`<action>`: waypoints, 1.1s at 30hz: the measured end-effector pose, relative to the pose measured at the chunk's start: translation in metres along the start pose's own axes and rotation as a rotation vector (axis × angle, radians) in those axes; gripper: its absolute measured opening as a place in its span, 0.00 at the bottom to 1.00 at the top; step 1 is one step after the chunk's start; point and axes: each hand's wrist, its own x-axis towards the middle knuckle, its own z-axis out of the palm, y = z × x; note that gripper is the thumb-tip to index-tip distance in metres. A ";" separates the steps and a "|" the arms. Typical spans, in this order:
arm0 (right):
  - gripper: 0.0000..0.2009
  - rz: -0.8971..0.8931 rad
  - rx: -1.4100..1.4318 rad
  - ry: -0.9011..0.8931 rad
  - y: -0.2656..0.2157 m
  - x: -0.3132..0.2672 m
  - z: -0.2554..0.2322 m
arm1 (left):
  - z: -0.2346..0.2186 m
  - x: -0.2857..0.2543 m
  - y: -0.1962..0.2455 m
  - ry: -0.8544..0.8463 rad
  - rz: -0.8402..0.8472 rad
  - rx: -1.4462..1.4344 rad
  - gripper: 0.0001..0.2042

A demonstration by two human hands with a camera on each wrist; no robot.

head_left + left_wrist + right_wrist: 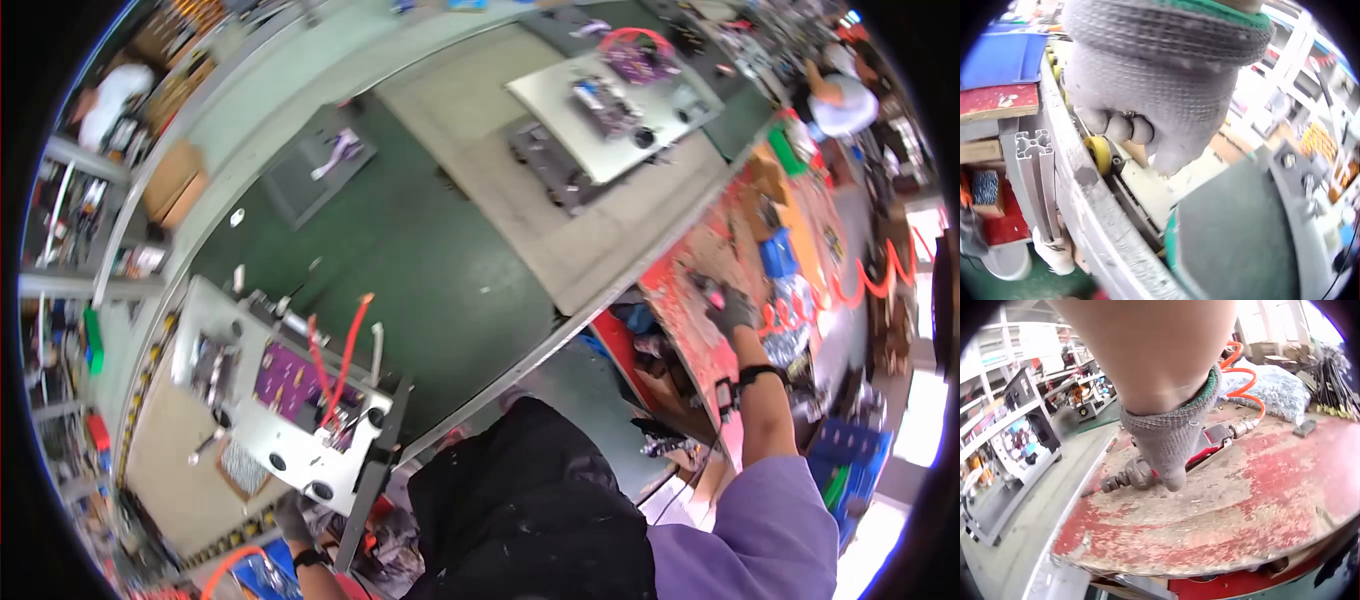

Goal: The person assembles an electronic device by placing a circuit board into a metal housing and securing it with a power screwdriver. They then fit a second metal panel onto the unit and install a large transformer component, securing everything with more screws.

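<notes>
Left hand (292, 520): gloved, at the near edge of the grey fixture plate (215, 340) on the green bench (440, 270). In the head view, mostly hidden by the plate corner; grasp not readable there. In the left wrist view, fingers (1124, 128) curled under into a loose fist beside a yellow roller (1099, 154) on the bench rail (1085, 206); no object seen inside the curl, contact with the rail not certain. Aluminium profile post (1038, 178) standing just beside the rail, visible only in this view.

Centre, head view only: purple circuit board (285, 380) on the fixture plate, with red wires (335, 365) arching above it. Farther back, a second plate (610, 110) carrying another purple board (640, 60).

Right hand (730, 308): gloved, arm stretched out over the worn red bench (690, 320) to the right of the green one. In the head view, only a small red-pink spot visible at the fingertips; tool shape not readable. In the right wrist view, fingers (1169, 450) wrapped around a red-bodied pneumatic tool (1147, 472), metal nose pointing left, body lying low over the red surface. Brass fitting (1241, 428) at the tool's rear, joined to a coiled orange air hose (1247, 384). Coil also traceable in the head view, running right of the hand. Bag of small metal parts (1272, 390) behind the hose, clear only in the wrist view.
</notes>
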 end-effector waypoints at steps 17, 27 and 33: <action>0.25 0.140 1.660 -0.374 -0.070 -0.144 0.026 | 0.005 -0.081 0.200 -0.344 -0.090 -1.271 0.06; 0.30 -0.608 1.244 -1.046 -0.224 -0.432 -0.111 | 0.031 -0.192 0.262 -0.876 -0.278 -1.206 0.15; 0.32 -0.983 0.932 -0.796 -0.248 -0.464 -0.105 | 0.031 -0.209 0.257 -0.934 -0.233 -1.146 0.17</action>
